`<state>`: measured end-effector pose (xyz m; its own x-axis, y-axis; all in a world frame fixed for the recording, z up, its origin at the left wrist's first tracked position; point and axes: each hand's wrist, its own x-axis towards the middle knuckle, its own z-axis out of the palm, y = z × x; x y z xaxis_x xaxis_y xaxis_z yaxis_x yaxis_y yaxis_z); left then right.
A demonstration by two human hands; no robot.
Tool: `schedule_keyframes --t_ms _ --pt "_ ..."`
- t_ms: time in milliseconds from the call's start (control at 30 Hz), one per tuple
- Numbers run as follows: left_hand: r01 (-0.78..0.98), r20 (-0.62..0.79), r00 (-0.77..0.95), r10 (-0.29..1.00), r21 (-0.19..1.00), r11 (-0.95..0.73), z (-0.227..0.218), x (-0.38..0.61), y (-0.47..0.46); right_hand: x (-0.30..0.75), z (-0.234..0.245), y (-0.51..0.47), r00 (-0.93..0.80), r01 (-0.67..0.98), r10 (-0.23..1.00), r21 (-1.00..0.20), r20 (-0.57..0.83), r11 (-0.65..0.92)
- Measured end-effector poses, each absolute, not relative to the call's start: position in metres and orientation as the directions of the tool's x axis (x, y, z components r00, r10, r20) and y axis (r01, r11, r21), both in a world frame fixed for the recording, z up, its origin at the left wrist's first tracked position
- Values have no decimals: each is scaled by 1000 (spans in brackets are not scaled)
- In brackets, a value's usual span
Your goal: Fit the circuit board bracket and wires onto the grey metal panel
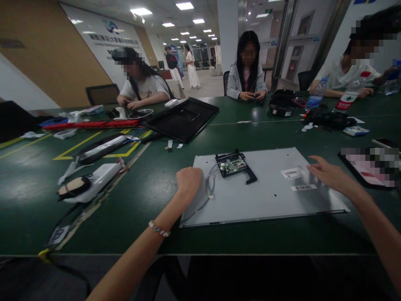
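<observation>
A flat grey display panel lies back side up on the green table in front of me. A small green circuit board in a black bracket sits on its upper part, with thin grey cables running down the left side. My left hand rests closed at the panel's left edge. Its curled fingertips are hidden, so I cannot tell what they hold. My right hand is open at the panel's right edge, thumb and fingers apart, close to two white labels.
A black plastic frame lies beyond the panel. White and black devices with cables lie to the left. At the right are a phone-like device, bottles and a black pouch. Several people sit across the table.
</observation>
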<state>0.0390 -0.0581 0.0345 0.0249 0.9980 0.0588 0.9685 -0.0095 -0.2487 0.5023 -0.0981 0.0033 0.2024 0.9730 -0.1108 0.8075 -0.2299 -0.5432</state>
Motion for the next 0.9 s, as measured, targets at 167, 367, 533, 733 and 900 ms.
schedule_keyframes --t_ms 167,367,533,733,900 --pt "972 53 24 998 -233 -11 33 40 -57 505 -6 -91 157 858 986 -485 -62 -168" --pt "979 23 -50 998 -196 54 47 50 -56 478 -8 -76 -11 958 1000 -287 6 12" --pt "996 173 75 982 -61 -66 67 74 -50 447 -14 -64 -147 964 989 -228 -23 138" --pt "820 -32 460 887 399 -411 50 84 -22 432 -28 -60 -156 968 986 -187 61 165" --pt "711 4 508 861 563 -422 35 74 -12 429 -29 -62 -164 976 984 -131 71 172"
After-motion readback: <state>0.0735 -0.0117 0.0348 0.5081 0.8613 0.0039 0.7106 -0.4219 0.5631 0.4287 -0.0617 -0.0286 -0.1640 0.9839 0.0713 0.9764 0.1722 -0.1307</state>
